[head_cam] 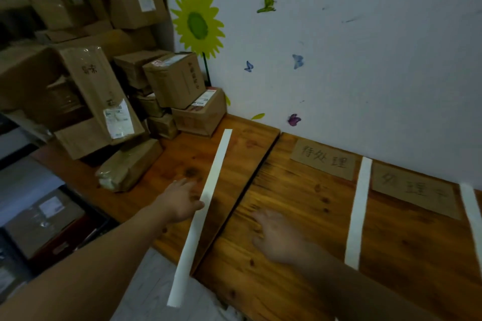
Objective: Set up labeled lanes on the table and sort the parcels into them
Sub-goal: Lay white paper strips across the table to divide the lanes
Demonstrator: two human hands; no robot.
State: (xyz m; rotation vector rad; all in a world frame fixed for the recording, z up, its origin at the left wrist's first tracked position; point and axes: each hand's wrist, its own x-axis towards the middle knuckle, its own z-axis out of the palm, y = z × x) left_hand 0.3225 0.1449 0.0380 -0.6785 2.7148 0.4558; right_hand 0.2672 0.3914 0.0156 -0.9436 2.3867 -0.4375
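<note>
Three white paper strips lie across the wooden table [287, 229] as lane dividers: a long one [208, 190] on the left board, a second [358, 211] in the middle and a third [472, 214] at the right edge. Two brown cardboard labels with handwritten characters lie near the wall, one [323, 157] left of the middle strip, the other [414, 191] right of it. My left hand [180, 200] reaches out flat, its fingers touching the long strip. Over the right board my right hand [279, 237] is spread, holding nothing. Cardboard parcels [174, 78] are piled at the table's left end.
A bubble-wrapped brown parcel [130, 164] lies flat on the table just left of my left hand. More boxes [135, 8] are stacked high on shelving at the far left. A dark gap [250, 185] separates the two table boards. The wall [365, 60] with stickers bounds the table's back.
</note>
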